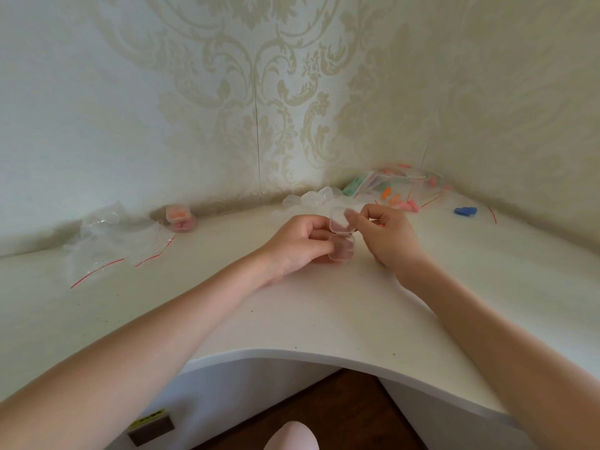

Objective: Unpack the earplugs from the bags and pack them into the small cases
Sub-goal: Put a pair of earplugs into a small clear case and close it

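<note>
Frame center: left hand point(300, 243) grips case point(341, 251) base, right hand point(381, 230) pinches upright lid point(340, 219). Loose earplugs point(397, 201) upper right, nearer right hand.

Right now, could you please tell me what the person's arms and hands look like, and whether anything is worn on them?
Both forearms are bare right up to the picture's edge: no sleeves show. The left hand and right hand have no gloves, and no rings, watch or bracelet can be seen.
</note>
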{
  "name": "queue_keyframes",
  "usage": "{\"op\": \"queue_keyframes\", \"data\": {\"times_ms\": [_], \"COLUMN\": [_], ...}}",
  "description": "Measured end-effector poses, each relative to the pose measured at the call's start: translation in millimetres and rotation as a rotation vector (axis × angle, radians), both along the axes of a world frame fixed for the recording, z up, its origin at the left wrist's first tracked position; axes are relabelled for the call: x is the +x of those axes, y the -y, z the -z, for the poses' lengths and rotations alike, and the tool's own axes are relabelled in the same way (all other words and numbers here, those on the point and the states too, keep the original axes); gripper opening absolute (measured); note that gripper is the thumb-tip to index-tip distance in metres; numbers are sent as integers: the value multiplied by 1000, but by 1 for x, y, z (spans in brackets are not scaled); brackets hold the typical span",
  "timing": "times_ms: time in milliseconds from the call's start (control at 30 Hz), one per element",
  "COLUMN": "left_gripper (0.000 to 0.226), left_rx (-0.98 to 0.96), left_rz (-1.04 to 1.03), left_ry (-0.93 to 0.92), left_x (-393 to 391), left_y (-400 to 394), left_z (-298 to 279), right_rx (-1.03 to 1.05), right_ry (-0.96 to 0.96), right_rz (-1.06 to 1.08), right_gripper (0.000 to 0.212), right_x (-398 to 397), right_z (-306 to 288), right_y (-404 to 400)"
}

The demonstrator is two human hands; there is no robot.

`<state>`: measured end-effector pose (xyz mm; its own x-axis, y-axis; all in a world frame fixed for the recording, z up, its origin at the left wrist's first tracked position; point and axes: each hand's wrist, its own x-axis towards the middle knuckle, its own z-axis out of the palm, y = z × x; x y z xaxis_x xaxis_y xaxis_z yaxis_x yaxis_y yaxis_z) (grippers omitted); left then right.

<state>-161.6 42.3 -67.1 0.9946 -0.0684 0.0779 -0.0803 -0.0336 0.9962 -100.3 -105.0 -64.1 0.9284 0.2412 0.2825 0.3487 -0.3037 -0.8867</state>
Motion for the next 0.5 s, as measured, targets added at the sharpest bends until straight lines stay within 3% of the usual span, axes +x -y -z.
{"op": "queue_keyframes", "data": {"times_ms": [133, 233, 333, 500], "left_gripper": [17, 16, 18, 28], "left_rx": [11, 51, 58, 12], "left_rz": [-55, -184, -289, -353], "left_ry": [-47, -58, -66, -91], "left_x": [-2, 0, 3, 7], "left_y": [1, 1, -2, -4], "left_z": [-6, -7, -5, -1], "right_rx": [37, 266, 218, 118], "right_ry": [-211, -374, -253, 6], "right_rz": [-38, -120, -152, -107], "right_gripper": [35, 24, 27, 11], "right_x": [-1, 0, 1, 1], "right_z": [-4, -7, -1, -2], "right_y": [1, 0, -1, 1]}}
